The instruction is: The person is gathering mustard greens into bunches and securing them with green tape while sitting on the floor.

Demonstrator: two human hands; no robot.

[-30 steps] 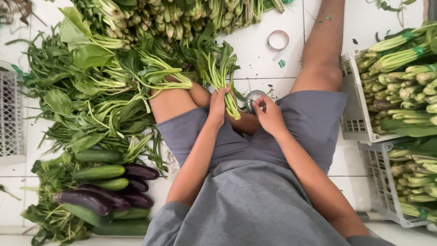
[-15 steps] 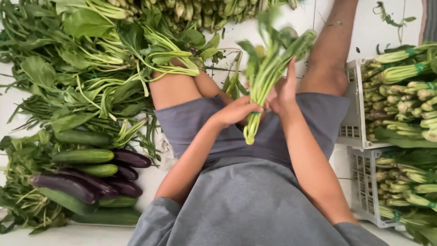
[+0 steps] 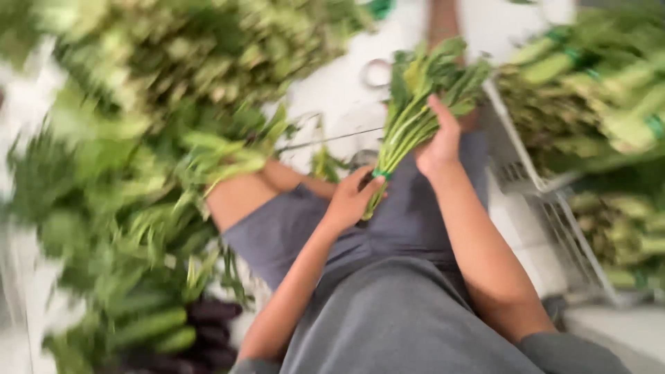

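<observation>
A blurred heap of greens [image 3: 138,138] fills the left half of the frame, from the upper left down to the lower left. At the right edge, 2 white crates [image 3: 554,201] hold more bundled greens, also blurred. The person's grey shorts [image 3: 388,312] take up the lower centre, with bare legs running up toward the white floor [image 3: 325,90] at top centre. In the lower left lie dark aubergines [image 3: 208,332] beside green cucumbers [image 3: 152,329], both smeared by motion.

The bunch [image 3: 415,104] sits just right of centre, in the upper half of the frame, tilted with its leaves up and right and its stems down and left. Its leaves are dark green and its stems are pale green and long, pressed tightly together. A green band [image 3: 381,174] circles the stems near the cut ends.

The right hand [image 3: 440,142] is closed around the stems at mid-length. The left hand [image 3: 353,197] pinches the stem ends at the band. A small ring [image 3: 376,73] lies on the floor above.
</observation>
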